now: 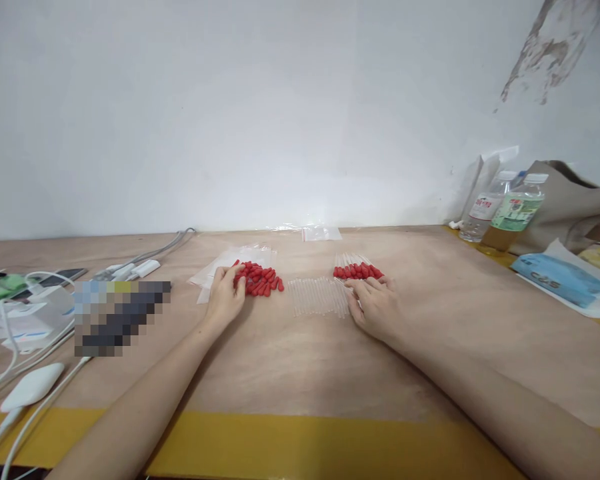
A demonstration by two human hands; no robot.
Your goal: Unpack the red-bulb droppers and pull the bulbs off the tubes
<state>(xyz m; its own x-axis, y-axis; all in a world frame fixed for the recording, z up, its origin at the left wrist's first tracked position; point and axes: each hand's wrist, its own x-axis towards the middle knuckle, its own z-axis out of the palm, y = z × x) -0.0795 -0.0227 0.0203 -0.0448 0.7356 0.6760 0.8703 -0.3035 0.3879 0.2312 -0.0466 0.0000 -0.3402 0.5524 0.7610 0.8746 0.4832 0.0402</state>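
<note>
My left hand [226, 293] reaches into a loose pile of red rubber bulbs [263, 280]. Its thumb and forefinger stand apart at the pile's left edge, and no bulb is plainly held. Side by side in the middle lies a row of thin clear tubes [316, 298]. At the row's right end my right hand [375, 303] has its fingers curled, closed on the end of a clear tube, partly hidden by the fingers. Just beyond that hand rests a set of droppers [359, 270], clear tubes with red bulbs towards me.
Clear plastic bags [215, 270] lie under and behind the pile. A small zip bag [323, 233] is near the wall. Cables, chargers and a blurred dark device [125, 320] occupy the left. Bottles [515, 212], a tissue pack [563, 277] and a grey bag [575, 207] are at right.
</note>
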